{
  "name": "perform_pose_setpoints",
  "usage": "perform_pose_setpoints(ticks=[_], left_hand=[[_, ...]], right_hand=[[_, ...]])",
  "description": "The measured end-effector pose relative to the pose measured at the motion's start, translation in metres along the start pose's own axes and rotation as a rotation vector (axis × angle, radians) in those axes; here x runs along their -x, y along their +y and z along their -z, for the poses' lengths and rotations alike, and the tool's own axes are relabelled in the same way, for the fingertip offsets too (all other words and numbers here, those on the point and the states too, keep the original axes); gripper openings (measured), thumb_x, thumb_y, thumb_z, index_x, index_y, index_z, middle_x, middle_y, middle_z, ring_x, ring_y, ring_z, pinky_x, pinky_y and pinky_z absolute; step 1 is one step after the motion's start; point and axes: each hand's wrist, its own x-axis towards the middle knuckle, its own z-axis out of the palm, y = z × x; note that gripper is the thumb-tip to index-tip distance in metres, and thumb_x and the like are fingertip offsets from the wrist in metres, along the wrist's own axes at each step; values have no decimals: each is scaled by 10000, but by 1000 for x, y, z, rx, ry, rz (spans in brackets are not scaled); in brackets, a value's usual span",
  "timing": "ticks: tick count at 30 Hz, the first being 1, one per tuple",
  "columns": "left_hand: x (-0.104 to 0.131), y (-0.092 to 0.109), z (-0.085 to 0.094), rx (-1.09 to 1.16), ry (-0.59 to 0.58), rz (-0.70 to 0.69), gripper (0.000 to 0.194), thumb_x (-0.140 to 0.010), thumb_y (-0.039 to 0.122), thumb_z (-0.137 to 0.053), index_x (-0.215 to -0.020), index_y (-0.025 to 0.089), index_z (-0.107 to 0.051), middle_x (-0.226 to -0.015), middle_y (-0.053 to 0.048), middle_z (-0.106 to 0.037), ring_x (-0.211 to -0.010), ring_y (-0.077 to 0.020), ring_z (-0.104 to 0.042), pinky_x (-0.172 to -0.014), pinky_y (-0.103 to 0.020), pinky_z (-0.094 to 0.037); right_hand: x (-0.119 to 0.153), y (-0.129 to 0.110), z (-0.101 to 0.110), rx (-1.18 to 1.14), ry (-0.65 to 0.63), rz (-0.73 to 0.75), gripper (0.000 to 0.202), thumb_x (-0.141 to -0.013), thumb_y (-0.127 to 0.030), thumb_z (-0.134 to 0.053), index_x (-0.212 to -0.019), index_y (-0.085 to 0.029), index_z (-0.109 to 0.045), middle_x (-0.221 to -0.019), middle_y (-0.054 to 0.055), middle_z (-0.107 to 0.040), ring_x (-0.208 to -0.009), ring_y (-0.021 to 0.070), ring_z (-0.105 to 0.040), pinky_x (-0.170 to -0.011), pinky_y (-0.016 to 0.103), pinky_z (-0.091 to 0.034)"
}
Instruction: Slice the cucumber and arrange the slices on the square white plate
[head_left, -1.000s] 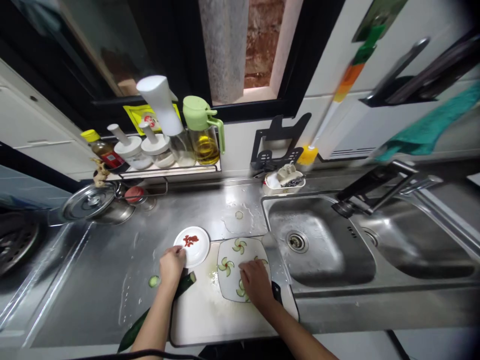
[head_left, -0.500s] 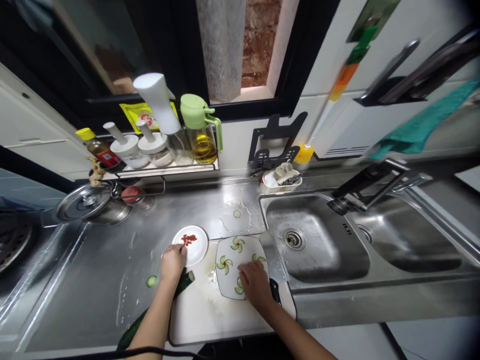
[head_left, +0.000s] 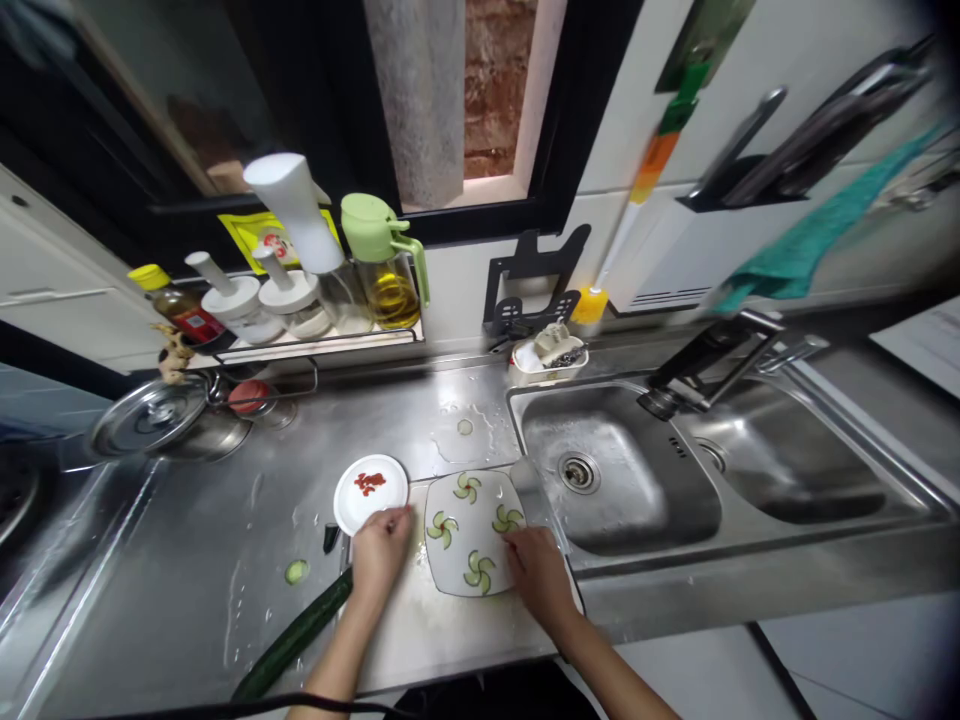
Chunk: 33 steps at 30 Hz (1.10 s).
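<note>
My left hand [head_left: 381,560] is closed in a pinch, between the small white plate [head_left: 349,515] and the square plate [head_left: 450,580]; anything in its fingertips is too small to make out. Chopped red pieces [head_left: 370,484] lie on the small plate. On the square plate, cucumber slices form several pinwheels, among them a top pinwheel [head_left: 467,487] with a red centre. My right hand [head_left: 541,578] rests at the square plate's right edge, fingers curled together beside the right pinwheel [head_left: 508,518]; its fingertips are partly hidden. Both forearms reach over the white cutting board [head_left: 450,640].
Left of the board lie a cucumber [head_left: 296,640] and a cut slice [head_left: 297,571]. A broad clear-looking blade [head_left: 536,490] lies beside the square plate. The double sink [head_left: 622,470] is to the right. Bottles, jars and an oil jug [head_left: 386,265] stand on a rack behind.
My left hand has left the red pieces and moved right, toward the square plate. My right hand has drawn back from the plate's middle to its right edge, uncovering the pinwheels.
</note>
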Motion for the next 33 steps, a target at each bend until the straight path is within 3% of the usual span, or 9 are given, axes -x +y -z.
perform_pose_setpoints(ticks=[6, 11, 18, 27, 33], left_hand=[[35, 65, -53, 240, -250, -65, 274, -813, 357, -530, -717, 202, -734, -728, -17, -721, -656, -141, -620, -642, -231, -443], [46, 94, -86, 193, -347, -29, 242, -820, 296, -521, -747, 196, -728, -768, -22, -731, -710, -144, -638, -688, -239, -435], [47, 101, -104, 40, -395, -3, 273, -866, 322, -501, -778, 197, -728, -799, -52, -727, -758, -151, -635, -698, -239, -400], [46, 101, -109, -32, -410, -21, 274, -884, 311, -482, -826, 201, -727, -827, -56, -714, -803, -154, -626, -703, -245, -377], [45, 100, -110, -79, -413, -17, 273, -882, 295, -476, -840, 196, -727, -836, -64, -705, -816, -159, -617, -710, -256, -368]], right_hand=[[8, 14, 10, 21, 33, -76, 234, -848, -162, -466, -898, -170, -694, -832, 79, -682, -831, 241, -545, -792, 353, -404], [9, 15, 11, 24, 57, -104, 249, -858, -168, -453, -914, -158, -695, -837, 80, -681, -837, 236, -550, -803, 352, -392], [5, 16, 7, 21, 68, -99, 256, -862, -153, -450, -944, -178, -691, -852, 67, -675, -835, 215, -550, -803, 335, -386], [-2, 16, 3, 33, 39, -59, 296, -874, -147, -450, -1067, -188, -670, -877, 61, -666, -839, 209, -530, -796, 321, -373], [-5, 16, 0, 67, 21, -59, 279, -878, -165, -448, -1033, -203, -678, -851, 58, -652, -820, 213, -508, -760, 318, -362]])
